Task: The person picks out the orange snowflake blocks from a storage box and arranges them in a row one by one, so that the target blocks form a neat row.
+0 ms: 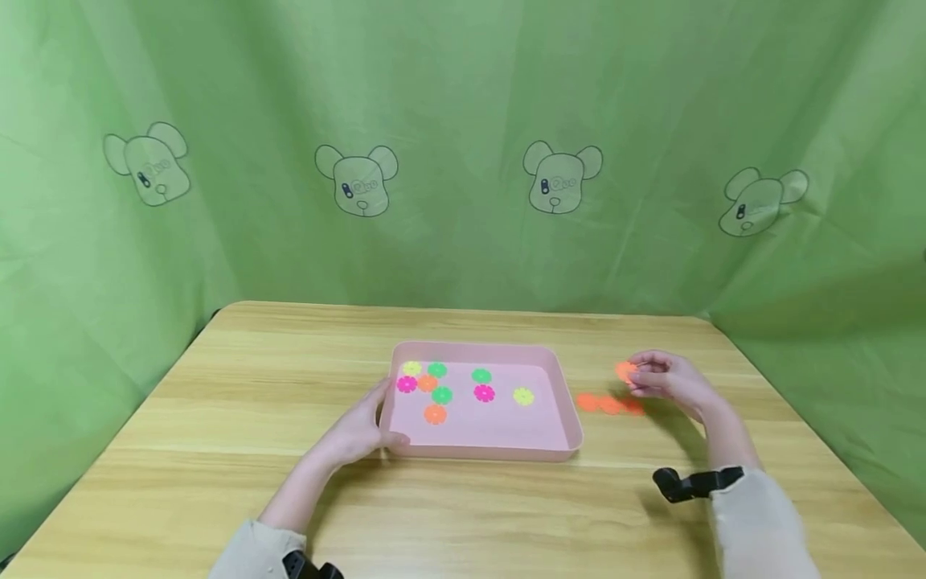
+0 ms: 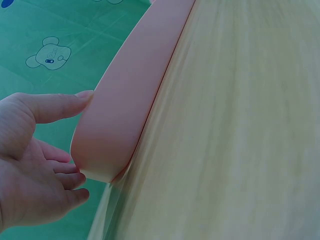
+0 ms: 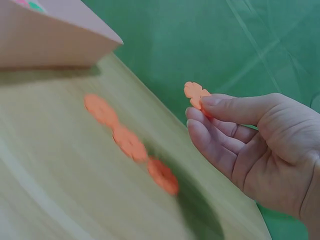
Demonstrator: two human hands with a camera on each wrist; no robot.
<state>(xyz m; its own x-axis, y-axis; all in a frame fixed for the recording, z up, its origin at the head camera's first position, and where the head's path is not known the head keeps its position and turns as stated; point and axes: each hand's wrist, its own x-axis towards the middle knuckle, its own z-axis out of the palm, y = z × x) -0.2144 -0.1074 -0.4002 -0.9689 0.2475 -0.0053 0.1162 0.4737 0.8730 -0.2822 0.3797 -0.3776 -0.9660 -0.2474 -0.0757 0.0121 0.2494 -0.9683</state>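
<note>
My right hand [image 1: 669, 380] pinches an orange flower-shaped piece [image 3: 196, 93] between thumb and fingertips, raised above the table. Below it, three more orange flower pieces [image 3: 129, 143] lie in a touching row on the wood, right of the pink tray [image 1: 477, 453]. At the tray's near left corner my left hand [image 1: 358, 428] holds on, its thumb at the front rim and its fingers along the left side. Inside the tray lie several flower pieces, among them a green one [image 1: 481, 375], a magenta one [image 1: 484, 392] and a yellow one [image 1: 524, 396].
The wooden table [image 1: 289, 338] spreads out around the tray. Behind it and along the sides hangs a green curtain [image 1: 463, 257] printed with bear heads. A black strap device [image 1: 698, 484] sits on the right wrist.
</note>
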